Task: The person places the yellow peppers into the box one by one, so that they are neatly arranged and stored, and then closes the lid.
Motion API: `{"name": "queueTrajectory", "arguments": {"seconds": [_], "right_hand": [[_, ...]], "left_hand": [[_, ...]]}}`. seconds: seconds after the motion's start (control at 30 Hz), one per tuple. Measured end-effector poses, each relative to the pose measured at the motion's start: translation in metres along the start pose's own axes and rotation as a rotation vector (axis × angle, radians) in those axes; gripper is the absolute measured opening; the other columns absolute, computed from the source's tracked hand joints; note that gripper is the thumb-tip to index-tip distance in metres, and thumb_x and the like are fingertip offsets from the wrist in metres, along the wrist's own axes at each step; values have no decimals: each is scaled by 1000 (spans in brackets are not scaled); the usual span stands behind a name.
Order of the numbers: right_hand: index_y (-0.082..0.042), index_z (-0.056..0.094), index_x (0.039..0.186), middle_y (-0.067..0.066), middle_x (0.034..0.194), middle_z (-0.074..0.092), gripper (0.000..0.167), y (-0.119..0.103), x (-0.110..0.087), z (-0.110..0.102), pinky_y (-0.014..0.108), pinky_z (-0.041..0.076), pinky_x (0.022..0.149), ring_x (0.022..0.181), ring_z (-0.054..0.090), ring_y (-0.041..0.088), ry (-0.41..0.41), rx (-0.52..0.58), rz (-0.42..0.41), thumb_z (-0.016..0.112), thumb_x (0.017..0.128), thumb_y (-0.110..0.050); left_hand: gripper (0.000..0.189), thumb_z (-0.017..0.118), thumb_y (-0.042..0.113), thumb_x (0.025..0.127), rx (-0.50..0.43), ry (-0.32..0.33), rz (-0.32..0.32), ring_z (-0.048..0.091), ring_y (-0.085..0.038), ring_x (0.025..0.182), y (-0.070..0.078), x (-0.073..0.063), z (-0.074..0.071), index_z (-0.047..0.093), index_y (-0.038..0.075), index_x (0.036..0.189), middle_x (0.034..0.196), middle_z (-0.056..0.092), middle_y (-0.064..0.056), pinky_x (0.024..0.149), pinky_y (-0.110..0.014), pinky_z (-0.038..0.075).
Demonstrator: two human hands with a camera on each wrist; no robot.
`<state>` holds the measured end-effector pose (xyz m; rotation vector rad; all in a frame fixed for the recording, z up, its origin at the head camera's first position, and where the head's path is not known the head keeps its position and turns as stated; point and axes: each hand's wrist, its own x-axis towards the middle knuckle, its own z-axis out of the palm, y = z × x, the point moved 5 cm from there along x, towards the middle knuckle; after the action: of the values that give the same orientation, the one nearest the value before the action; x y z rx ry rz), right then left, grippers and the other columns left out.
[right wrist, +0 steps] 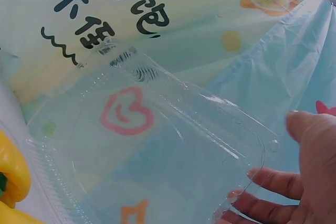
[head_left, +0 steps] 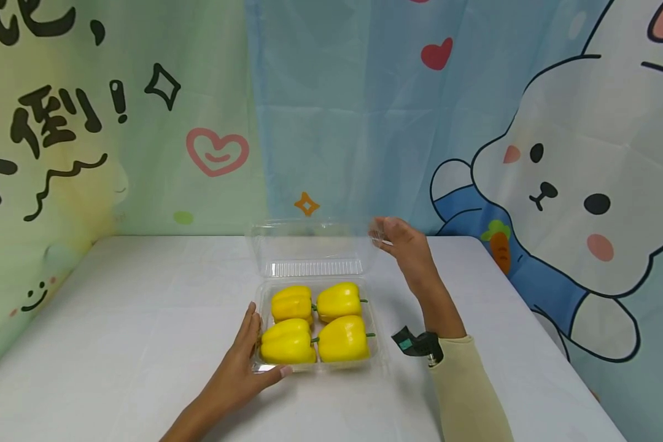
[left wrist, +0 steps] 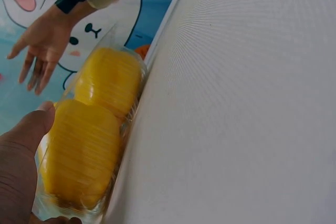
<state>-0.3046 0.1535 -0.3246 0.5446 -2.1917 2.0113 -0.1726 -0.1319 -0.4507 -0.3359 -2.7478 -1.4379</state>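
Note:
Several yellow bell peppers [head_left: 344,339] with green stems lie in two rows inside a clear plastic box [head_left: 377,325] on the table. Its hinged lid [head_left: 316,268] stands raised at the back. My left hand [head_left: 242,362] holds the box at its front left corner, with the thumb along the front wall and the fingers along the left side. At the lid's upper right corner is my right hand [head_left: 400,242]. In the right wrist view its extended fingers [right wrist: 273,182] touch the lid's edge from behind, while the thumb stays apart from the plastic.
A white table [head_left: 143,319] spreads out on both sides of the box. Behind it hangs a printed cloth [head_left: 320,123] with hearts, lettering and a cartoon rabbit. A dark strap [head_left: 420,344] circles the right wrist above a pale sleeve [head_left: 469,393].

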Motion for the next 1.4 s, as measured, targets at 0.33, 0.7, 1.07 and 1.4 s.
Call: {"name": "queueTrajectory", "arguments": {"seconds": [0.33, 0.7, 1.07, 1.4], "right_hand": [[7, 51, 130, 20, 130, 54, 53, -1, -6, 1, 37, 47, 97, 120, 54, 31, 57, -36, 43, 48, 102, -39], [7, 47, 134, 20, 137, 49, 54, 0, -19, -9, 39, 42, 102, 127, 48, 31, 43, -59, 98, 45, 104, -37], [7, 39, 144, 25, 143, 43, 69, 5, -31, -5, 38, 39, 102, 129, 47, 36, -69, -244, 208, 37, 104, -49], [12, 38, 142, 29, 141, 44, 69, 7, -44, -2, 46, 35, 105, 127, 47, 39, -182, -345, 218, 28, 106, -46]], "left_hand": [[117, 79, 53, 76, -14, -5, 3, 8, -25, 146, 0, -1, 1, 10, -2, 154, 162, -8, -1, 113, -49, 17], [116, 80, 51, 76, -36, -36, -3, 9, -22, 145, 2, 4, 9, 10, -1, 154, 162, -8, -2, 114, -46, 16], [117, 81, 48, 75, -31, -6, -4, 13, -24, 145, 2, 1, -1, 9, -1, 154, 162, -6, -4, 113, -46, 18], [117, 82, 47, 74, -26, 10, -2, 14, -24, 145, 1, 2, -2, 10, 0, 154, 162, -3, -6, 113, -45, 18]]}}
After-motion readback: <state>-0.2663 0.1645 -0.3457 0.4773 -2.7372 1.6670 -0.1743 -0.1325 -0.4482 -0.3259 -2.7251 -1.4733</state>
